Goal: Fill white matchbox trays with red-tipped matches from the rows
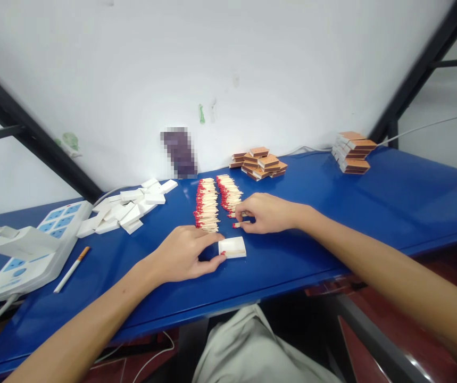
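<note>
A small white tray [234, 246] lies on the blue table with a few red-tipped matches along its near side. My left hand [184, 254] holds the tray's left end between thumb and fingers. Beyond it, my right hand [266, 213] is bent at the right row of matches [229, 192], its thumb and fingertips closed around matches; a red tip [235, 225] pokes out by the thumb. How many it grips is hidden. Another row of matches [206, 205] lies to the left, just behind my left hand.
White empty trays [130, 207] are heaped at the left, near a power strip [48, 250] with a plugged-in charger [23, 243]. A cigarette [72, 269] lies in front. Brown matchboxes [260, 163] are piled by the wall; more are stacked [354, 152] at the right.
</note>
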### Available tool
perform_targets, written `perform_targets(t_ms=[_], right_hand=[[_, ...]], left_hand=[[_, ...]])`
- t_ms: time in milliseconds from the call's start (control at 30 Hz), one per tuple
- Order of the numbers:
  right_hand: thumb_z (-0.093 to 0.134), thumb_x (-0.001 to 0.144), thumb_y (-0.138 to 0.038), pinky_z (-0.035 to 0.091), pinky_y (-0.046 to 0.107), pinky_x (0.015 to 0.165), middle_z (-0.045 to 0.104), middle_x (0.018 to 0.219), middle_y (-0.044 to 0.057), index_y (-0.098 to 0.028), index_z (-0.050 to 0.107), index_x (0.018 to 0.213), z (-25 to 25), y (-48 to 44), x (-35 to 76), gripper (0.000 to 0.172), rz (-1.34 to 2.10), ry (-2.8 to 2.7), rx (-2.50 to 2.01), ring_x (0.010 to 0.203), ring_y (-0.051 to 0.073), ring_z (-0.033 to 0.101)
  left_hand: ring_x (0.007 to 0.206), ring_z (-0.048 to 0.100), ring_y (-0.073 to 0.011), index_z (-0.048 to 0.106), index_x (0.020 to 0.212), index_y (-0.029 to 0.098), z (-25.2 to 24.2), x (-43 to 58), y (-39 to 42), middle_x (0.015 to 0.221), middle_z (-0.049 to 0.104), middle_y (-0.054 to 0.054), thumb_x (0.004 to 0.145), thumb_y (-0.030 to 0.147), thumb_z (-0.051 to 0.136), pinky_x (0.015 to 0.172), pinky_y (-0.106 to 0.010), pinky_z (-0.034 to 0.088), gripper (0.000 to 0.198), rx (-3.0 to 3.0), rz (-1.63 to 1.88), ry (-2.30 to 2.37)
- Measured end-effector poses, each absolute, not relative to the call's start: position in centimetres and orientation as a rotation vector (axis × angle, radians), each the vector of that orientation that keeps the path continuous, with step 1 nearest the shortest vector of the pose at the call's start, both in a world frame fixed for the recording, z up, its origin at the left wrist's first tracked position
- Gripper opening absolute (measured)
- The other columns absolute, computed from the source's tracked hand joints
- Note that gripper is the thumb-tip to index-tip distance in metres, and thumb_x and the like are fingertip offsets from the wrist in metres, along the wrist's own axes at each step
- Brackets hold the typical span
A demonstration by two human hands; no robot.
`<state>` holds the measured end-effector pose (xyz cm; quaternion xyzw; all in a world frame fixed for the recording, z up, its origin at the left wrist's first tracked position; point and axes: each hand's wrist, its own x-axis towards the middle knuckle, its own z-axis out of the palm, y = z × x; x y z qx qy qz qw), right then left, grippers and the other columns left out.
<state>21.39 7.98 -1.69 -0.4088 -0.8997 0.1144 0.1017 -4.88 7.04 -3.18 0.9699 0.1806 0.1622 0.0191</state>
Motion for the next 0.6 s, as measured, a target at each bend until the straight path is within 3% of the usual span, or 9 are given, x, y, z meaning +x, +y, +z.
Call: perform_targets(t_ms=[367,600], right_hand=[[0.054,0.089,-0.026,0.024,0.025,0.059,0.063,0.071,-0.001,-0.020,0.060,0.082,-2.14,8.22,21.34,0.011,0.265,-2.624,-1.213,0.059,0.012,0.047],[0.052,0.091,-0.027,0.024,0.025,0.059,0.065,0.075,0.001,-0.021,0.060,0.087,-2.43,8.59,21.42,0.010,0.154,-2.595,-1.317,0.065,0.015,0.052]], left_hand=[[0.058,0.063,-0.0157,0.068,0.110,0.016,-3.31,-4.95,7.09,0.079,0.073,-0.001,0.094,0.035,0.058,0.064,-0.030,0.045,0.027,3.005,0.500,0.558],[0.058,0.062,-0.0152,0.067,0.111,0.016,-3.45,-4.95,7.23,0.079,0.073,-0.001,0.094,0.036,0.058,0.063,-0.030,0.045,0.028,3.012,0.493,0.566]])
